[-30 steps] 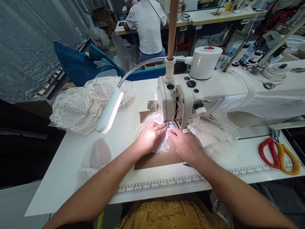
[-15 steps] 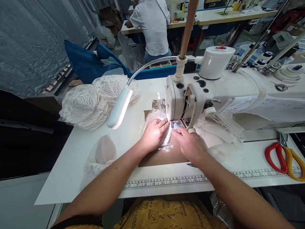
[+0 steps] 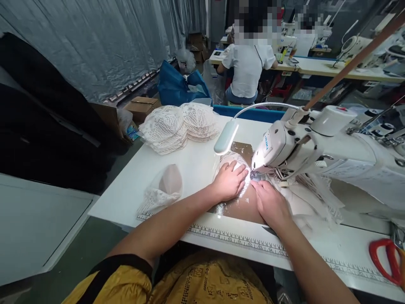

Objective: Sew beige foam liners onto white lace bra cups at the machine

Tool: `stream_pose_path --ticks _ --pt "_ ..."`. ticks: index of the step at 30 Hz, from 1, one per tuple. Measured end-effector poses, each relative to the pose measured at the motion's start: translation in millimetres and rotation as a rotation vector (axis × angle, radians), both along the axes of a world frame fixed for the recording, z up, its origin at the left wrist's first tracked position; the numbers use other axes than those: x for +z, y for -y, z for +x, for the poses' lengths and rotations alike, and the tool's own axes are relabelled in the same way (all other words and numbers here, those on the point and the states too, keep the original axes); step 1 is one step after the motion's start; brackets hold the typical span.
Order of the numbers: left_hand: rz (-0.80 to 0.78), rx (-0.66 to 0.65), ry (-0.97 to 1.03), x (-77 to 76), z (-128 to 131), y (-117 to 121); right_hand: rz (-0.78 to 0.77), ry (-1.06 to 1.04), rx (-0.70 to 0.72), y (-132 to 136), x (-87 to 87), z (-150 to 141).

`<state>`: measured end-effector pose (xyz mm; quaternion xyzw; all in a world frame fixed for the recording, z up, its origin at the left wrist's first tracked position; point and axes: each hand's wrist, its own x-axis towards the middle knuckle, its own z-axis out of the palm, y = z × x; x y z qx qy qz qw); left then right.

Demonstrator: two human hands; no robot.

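1. The left hand lies palm down, fingers slightly spread and gripping nothing, on a rounded, pale lace piece.
2. That openwork piece sits on the brown, film-covered surface, its right edge beside the presser-foot area of the glossy white sewing machine.
3. The right hand points its extended index finger at that edge, other fingers curled; whether they pinch cloth I cannot tell.
4. Domed, net-textured lace cups are stacked behind, left.

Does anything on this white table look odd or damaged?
Nothing looks clearly spilled or damaged. One sheer beige cup with white lace lies alone on the white table, apart from the stacked cream lace cups, so it looks slightly stray.
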<state>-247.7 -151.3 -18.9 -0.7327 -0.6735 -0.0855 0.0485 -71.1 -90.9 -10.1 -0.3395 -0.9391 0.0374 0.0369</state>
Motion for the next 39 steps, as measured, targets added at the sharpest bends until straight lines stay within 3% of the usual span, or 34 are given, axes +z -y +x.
stream_pose_path --ticks 10,14,17,20,22,25,27,30,33,36,39 --pt "0.01 0.004 0.036 -1.6 -1 2 -0.007 -0.006 0.018 3 1.7 -1" --pt "-0.037 0.132 0.05 3.1 4 6 0.017 -0.035 0.032 3 -3.9 2" --pt "-0.102 0.24 0.076 16.5 -4 18 0.031 -0.058 0.065 0 -8.6 5" --pt "-0.078 0.228 0.126 33.8 -26 53 0.041 -0.093 0.078 -3 -12.4 8" --pt "0.039 0.271 0.152 41.6 -48 88 0.039 -0.104 0.073 -2 -13.6 9" --pt "0.16 0.648 0.173 40.6 -85 148 0.004 -0.088 0.056 -3 -13.4 10" --pt "0.138 0.853 0.217 31.5 -103 181 -0.046 -0.088 0.052 -4 -12.0 11" --pt "0.194 0.825 0.363 15.6 -111 211 -0.144 -0.141 0.079 -6 -5.0 14" --pt "0.276 0.808 0.482 13.3 -99 219 -0.27 -0.207 0.13 -1 11.5 21" --pt "0.392 0.752 0.719 30.2 -76 213 -0.49 -0.306 0.125 19 33.5 25" --pt "0.429 0.433 0.795 53.3 -45 198 -0.783 -0.487 0.154 52 49.6 16"
